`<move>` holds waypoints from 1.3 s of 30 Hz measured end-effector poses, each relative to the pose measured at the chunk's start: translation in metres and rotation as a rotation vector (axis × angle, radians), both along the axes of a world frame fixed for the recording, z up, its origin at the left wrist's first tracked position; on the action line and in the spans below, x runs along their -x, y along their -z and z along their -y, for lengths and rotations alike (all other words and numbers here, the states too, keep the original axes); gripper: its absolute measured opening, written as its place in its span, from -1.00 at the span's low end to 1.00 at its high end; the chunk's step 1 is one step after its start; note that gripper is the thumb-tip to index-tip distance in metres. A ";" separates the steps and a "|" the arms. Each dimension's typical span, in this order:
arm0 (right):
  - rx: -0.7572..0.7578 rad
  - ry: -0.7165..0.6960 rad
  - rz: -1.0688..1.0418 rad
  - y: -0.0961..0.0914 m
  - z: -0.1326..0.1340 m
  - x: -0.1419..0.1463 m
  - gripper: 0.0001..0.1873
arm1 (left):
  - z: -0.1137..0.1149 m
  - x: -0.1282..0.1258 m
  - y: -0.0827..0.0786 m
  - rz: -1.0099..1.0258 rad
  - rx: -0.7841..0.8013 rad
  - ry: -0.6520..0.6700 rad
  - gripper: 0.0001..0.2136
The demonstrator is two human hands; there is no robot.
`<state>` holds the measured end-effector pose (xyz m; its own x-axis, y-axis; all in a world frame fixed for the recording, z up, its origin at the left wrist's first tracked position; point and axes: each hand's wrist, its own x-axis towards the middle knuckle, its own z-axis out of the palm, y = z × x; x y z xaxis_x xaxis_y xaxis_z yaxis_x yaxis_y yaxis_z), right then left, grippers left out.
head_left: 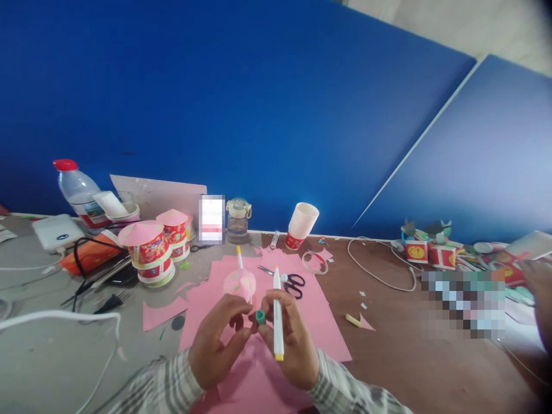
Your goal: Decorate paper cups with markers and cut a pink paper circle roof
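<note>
My right hand (pixel 293 339) is closed on a white marker (pixel 278 322) with a yellow end, its tip pointing away from me. Its fingertips also pinch a small green roll or cap-like piece (pixel 260 318). Close beside that piece, my left hand (pixel 219 339) has its fingers curved and the thumb apart, with nothing visible in them. Just beyond lie a pink paper disc (pixel 239 284) with pale green spots, another white marker (pixel 240 259) with a yellow end, and black-handled scissors (pixel 295 286). Pink paper sheets (pixel 319 322) spread under both hands.
Two red-and-white paper-cup models (pixel 150 253) with pink cone tops stand at left, near a red-capped bottle (pixel 80 190). Stacked paper cups (pixel 303 223) and a lidded water bottle (pixel 238 221) are by the blue partition (pixel 259 115). Another person's hand (pixel 537 293) shows at far right.
</note>
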<state>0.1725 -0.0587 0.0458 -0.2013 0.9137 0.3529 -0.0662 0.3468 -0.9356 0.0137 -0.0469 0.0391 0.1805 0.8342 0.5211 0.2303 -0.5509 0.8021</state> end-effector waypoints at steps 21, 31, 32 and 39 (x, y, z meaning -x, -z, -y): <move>-0.183 0.096 0.181 -0.001 -0.005 -0.016 -0.67 | 0.002 -0.011 0.018 0.332 0.341 0.065 -0.85; -0.183 0.198 0.096 -0.013 -0.006 -0.023 -0.68 | -0.003 -0.009 0.027 0.183 0.278 -0.021 -0.85; -0.162 0.201 0.093 -0.012 -0.007 -0.022 -0.68 | -0.003 -0.009 0.027 0.168 0.266 -0.017 -0.85; -0.089 0.183 0.109 -0.011 -0.011 -0.020 -0.72 | -0.002 -0.008 0.026 0.087 0.203 0.007 -0.87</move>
